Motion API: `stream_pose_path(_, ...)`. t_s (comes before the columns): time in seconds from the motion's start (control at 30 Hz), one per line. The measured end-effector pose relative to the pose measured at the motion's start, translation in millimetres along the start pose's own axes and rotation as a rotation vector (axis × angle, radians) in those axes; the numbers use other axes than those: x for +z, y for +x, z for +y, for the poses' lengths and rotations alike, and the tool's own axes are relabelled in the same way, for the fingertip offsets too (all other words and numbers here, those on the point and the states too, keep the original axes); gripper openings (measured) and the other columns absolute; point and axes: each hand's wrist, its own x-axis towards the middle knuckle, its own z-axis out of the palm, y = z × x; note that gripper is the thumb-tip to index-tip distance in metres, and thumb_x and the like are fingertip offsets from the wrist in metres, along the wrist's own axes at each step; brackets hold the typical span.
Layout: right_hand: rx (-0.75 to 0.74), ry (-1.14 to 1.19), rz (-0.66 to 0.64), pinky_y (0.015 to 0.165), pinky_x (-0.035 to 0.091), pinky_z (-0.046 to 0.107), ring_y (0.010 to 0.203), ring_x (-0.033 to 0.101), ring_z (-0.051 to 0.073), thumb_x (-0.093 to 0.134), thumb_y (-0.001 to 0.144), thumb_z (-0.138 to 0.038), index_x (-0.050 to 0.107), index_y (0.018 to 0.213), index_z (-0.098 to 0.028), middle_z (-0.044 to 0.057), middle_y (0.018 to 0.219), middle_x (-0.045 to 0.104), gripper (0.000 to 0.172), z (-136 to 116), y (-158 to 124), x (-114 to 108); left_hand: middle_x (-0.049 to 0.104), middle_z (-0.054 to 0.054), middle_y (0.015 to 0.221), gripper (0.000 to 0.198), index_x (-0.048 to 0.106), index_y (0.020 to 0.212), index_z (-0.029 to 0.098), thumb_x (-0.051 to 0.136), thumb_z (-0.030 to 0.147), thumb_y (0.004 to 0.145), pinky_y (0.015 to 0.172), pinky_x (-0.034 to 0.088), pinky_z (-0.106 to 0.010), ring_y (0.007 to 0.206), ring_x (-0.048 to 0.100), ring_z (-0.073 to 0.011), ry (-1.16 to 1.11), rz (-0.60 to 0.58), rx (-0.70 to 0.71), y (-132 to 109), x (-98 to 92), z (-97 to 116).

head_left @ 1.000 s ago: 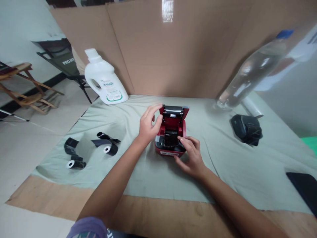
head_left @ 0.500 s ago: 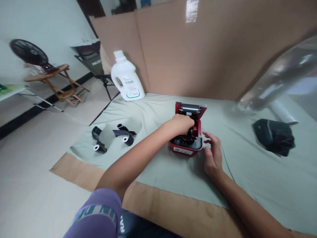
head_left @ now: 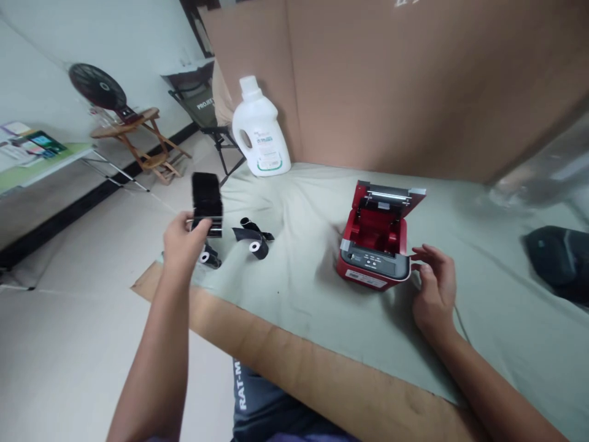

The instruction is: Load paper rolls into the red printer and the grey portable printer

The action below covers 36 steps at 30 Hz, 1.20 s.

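Note:
My left hand is closed on a black roll, lifted over the table's left side with a loose length of its strip standing up. A red and black label or receipt printer sits on the cloth with its lid tilted up; its red compartment shows bare inside. My right hand is at the printer's right side, fingers apart, fingertips touching or nearly touching the casing. Below the held roll lies another black roll, partly hidden. Beside it is a further black roll with a white core and a curled strip.
A white jug stands at the back left against a cardboard panel. Dark wrapped goods and clear plastic lie on the right. The table's wooden edge runs along the front. A fan stands beyond, on the left.
My left hand has come out of the printer and swung left, carrying the black roll. My right hand stays by the printer's right side. The view has shifted left.

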Motion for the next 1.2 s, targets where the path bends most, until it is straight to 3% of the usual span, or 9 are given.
stream_pose_path(0.07,0.006,-0.026,-0.004,0.081,0.052,0.042,0.1,0.062,0.024,0.05,0.098,-0.038,0.058,0.128,-0.023,0.011,0.122,0.063,0.035,-1.1,0.8,1.0,0.062,-0.001,0.073,0.034,0.066,0.104,0.018,0.059,0.047,0.089,0.061,0.04,-0.027,0.068,0.058,-0.0187,0.311,0.053,-0.106,5.5,-11.4,-17.1)
stream_pose_path(0.2,0.014,-0.061,0.002,0.08,0.052,0.04,0.096,0.063,0.022,0.054,0.096,-0.036,0.06,0.124,-0.022,0.012,0.119,0.065,0.032,-2.6,2.3,2.5,0.072,-0.014,0.094,0.052,0.066,0.124,0.019,0.047,0.058,0.094,0.071,0.044,-0.038,0.088,0.066,-0.0344,0.695,-0.093,-0.149,4.4,-4.8,-18.8)
stream_pose_path(0.43,-0.05,-0.198,0.009,0.08,0.05,0.041,0.095,0.063,0.024,0.055,0.092,-0.034,0.064,0.114,-0.022,0.011,0.112,0.064,0.027,2.1,4.2,0.4,0.071,-0.023,0.099,0.053,0.072,0.098,0.009,0.024,0.031,0.102,0.092,0.038,-0.05,0.107,0.06,-0.0387,0.837,-0.095,0.2,-24.0,51.8,-18.4)
stream_pose_path(0.5,-0.079,-0.238,0.009,0.084,0.05,0.043,0.097,0.062,0.026,0.054,0.091,-0.034,0.064,0.111,-0.022,0.011,0.111,0.064,0.026,3.6,4.9,-0.3,0.069,-0.025,0.105,0.054,0.071,0.101,0.007,0.024,0.033,0.103,0.094,0.036,-0.052,0.113,0.055,-0.0408,0.824,-0.114,0.21,-34.0,63.0,-20.7)
stream_pose_path(0.6,-0.103,-0.269,0.009,0.087,0.049,0.046,0.098,0.062,0.027,0.054,0.09,-0.034,0.065,0.11,-0.023,0.012,0.11,0.064,0.025,4.4,5.7,-0.9,0.064,-0.028,0.12,0.054,0.065,0.122,0.003,0.03,0.04,0.102,0.101,0.033,-0.057,0.122,0.05,-0.0432,0.786,-0.065,0.149,-44.0,68.8,-20.1)
stream_pose_path(0.77,-0.12,-0.28,0.025,0.083,0.051,0.046,0.095,0.064,0.028,0.054,0.087,-0.031,0.066,0.108,-0.025,0.013,0.108,0.065,0.024,4.3,6.5,-0.7,0.052,-0.023,0.145,0.058,0.045,0.15,0.014,0.035,0.046,0.103,0.113,0.024,-0.063,0.138,0.041,-0.0412,0.602,0.071,0.093,-45.8,42.6,-16.0)
stream_pose_path(0.9,-0.118,-0.283,0.031,0.083,0.051,0.046,0.095,0.065,0.029,0.054,0.086,-0.031,0.066,0.107,-0.026,0.013,0.108,0.065,0.024,3.2,6.5,0.4,0.057,-0.019,0.136,0.051,0.051,0.14,0.017,0.043,0.047,0.1,0.107,0.039,-0.053,0.124,0.056,-0.035,0.395,0.276,-0.117,-58.1,21.7,-30.4)
stream_pose_path(1.07,-0.08,-0.27,0.012,0.084,0.051,0.047,0.097,0.063,0.029,0.052,0.088,-0.034,0.064,0.107,-0.026,0.012,0.109,0.063,0.024,0.7,6.5,1.1,0.068,-0.009,0.108,0.043,0.059,0.115,0.021,0.066,0.051,0.086,0.096,0.05,-0.045,0.105,0.065,-0.0304,0.085,0.101,-0.278,-77.0,35.9,-59.4)
stream_pose_path(1.2,-0.091,-0.226,0.006,0.084,0.05,0.046,0.095,0.062,0.027,0.052,0.09,-0.035,0.064,0.11,-0.025,0.01,0.109,0.062,0.024,0.5,5.2,1.0,0.067,-0.006,0.1,0.028,0.057,0.107,0.022,0.06,0.043,0.089,0.087,0.054,-0.038,0.096,0.067,-0.0242,-0.21,0.205,-0.391,-66.6,41.1,-65.6)
